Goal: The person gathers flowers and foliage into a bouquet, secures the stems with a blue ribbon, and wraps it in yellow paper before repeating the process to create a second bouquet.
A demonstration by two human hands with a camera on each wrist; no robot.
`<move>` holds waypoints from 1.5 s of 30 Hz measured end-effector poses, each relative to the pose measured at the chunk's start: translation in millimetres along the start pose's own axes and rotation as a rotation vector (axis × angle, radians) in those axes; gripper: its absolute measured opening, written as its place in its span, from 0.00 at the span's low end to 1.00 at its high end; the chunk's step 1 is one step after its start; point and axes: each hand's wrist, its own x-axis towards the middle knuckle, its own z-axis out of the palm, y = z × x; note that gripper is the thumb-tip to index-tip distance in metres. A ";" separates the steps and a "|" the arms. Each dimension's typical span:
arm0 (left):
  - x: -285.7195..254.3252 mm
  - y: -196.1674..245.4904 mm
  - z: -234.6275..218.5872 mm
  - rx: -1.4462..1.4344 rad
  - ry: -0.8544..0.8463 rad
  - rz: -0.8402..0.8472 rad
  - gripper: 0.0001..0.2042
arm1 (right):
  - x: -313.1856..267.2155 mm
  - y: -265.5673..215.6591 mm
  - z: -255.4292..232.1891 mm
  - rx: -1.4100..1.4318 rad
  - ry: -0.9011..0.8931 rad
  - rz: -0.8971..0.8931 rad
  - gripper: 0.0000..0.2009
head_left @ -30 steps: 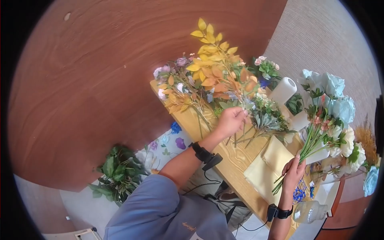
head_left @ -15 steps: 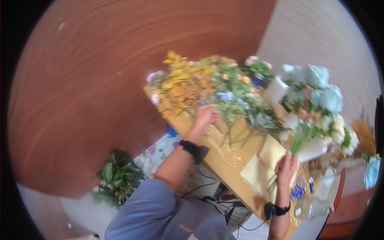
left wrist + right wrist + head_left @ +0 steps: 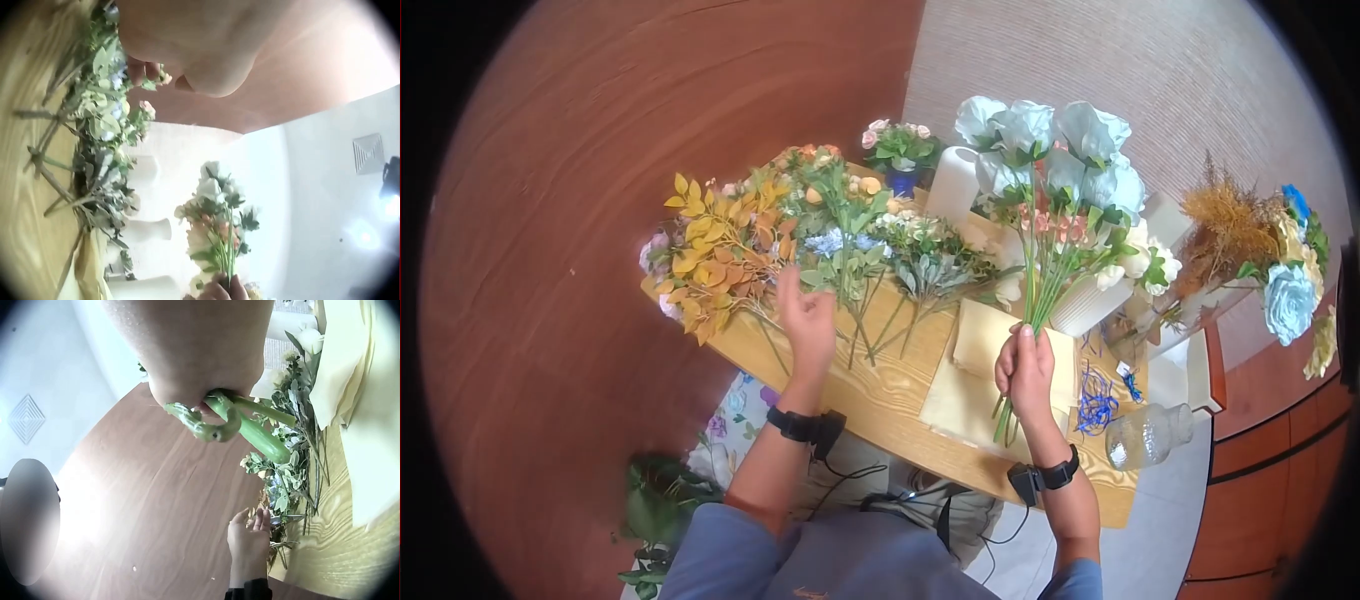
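My right hand (image 3: 1027,372) grips the green stems (image 3: 1040,290) of an upright bunch of pale blue artificial roses (image 3: 1028,130) with small coral blossoms (image 3: 1060,225) below them. The cut stem ends stick out under the fist, large in the right wrist view. Nothing is held in my left hand (image 3: 808,325), its fingers loosely extended, the index pointing away. It hovers over the near table edge beside branches of yellow-orange leaves (image 3: 718,240). Right of those lie pale green leafy sprigs with blue blossoms (image 3: 828,242) and grey-green foliage (image 3: 935,272), stems towards me.
Cream paper (image 3: 948,405) lies on the wooden table (image 3: 870,390) under my right hand. A white vase (image 3: 952,185) stands behind. To the right are blue ribbon (image 3: 1095,400), a ribbed glass jar (image 3: 1145,435) and dried brown grasses (image 3: 1225,215). Dark green foliage (image 3: 660,510) is at lower left.
The tall yellow-leaf branch by my left hand now lies low among the foliage at the left; that hand has drawn away from it. The head view has turned right. My right hand keeps the bunch.
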 end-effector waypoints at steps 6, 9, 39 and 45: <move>-56.2 59.3 75.2 -0.123 -0.784 -0.171 0.10 | -1.9 -0.1 9.2 -0.031 -0.046 -0.034 0.11; -77.0 64.3 106.5 -0.134 -0.902 -0.141 0.10 | -5.3 3.8 17.1 -0.047 -0.082 -0.039 0.09; -87.8 48.3 103.8 -0.453 -0.947 -0.476 0.12 | -11.8 8.6 19.1 -0.057 -0.030 -0.131 0.12; -92.8 52.0 98.2 -0.396 -1.073 -0.440 0.15 | -9.9 15.9 17.0 -0.043 0.040 -0.133 0.10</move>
